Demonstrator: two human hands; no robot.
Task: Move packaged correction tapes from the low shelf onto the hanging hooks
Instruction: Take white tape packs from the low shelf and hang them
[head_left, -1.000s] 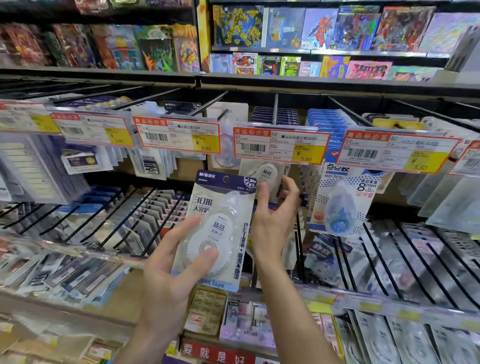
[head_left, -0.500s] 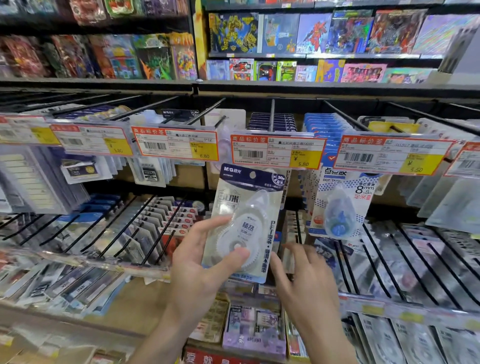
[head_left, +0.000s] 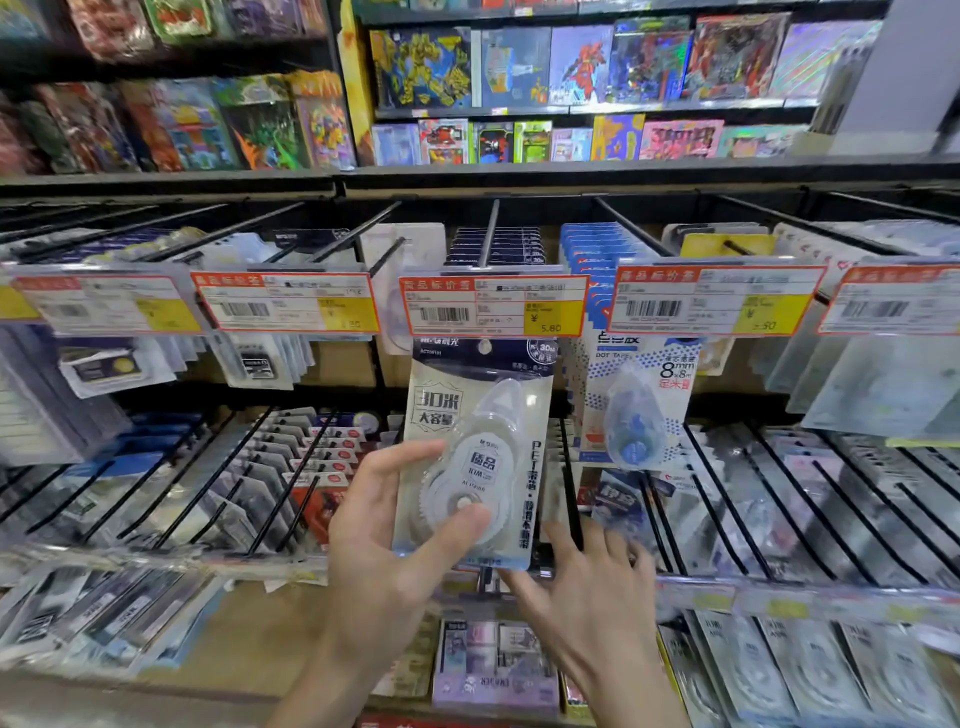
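Far left: blurred blister packs (head_left: 78, 374) hang on hooks behind red-and-yellow price tags, with more packs on black wire pegs (head_left: 218, 478) below. Left hand (head_left: 384, 551) is centre frame, holding the packaged correction tape (head_left: 478, 447) upright: thumb pressed on the clear blister near the tape's wheel, fingers curled around the pack's left edge and back. Pack's dark header with its hang hole sits right under the 5.80 price tag (head_left: 493, 306), at the front end of the centre hanging hook (head_left: 488, 234); cannot tell whether the hole is on the hook. A row of matching dark-header packs (head_left: 496, 249) hangs further back on that same hook. Right hand (head_left: 587, 597) is just below and right of the pack, fingers spread and relaxed, holding nothing; its index tip is at the pack's bottom edge, contact unclear. Under both hands, the low shelf (head_left: 249, 639) carries more packaged items, too blurred to identify. Right of the held pack: a blue dot tape pack (head_left: 634, 410) hangs on the next hook, close beside it but apart. Far right: more price tags and clear packs on hooks, blurred. Top: toy boxes (head_left: 571, 67) on the upper shelf.
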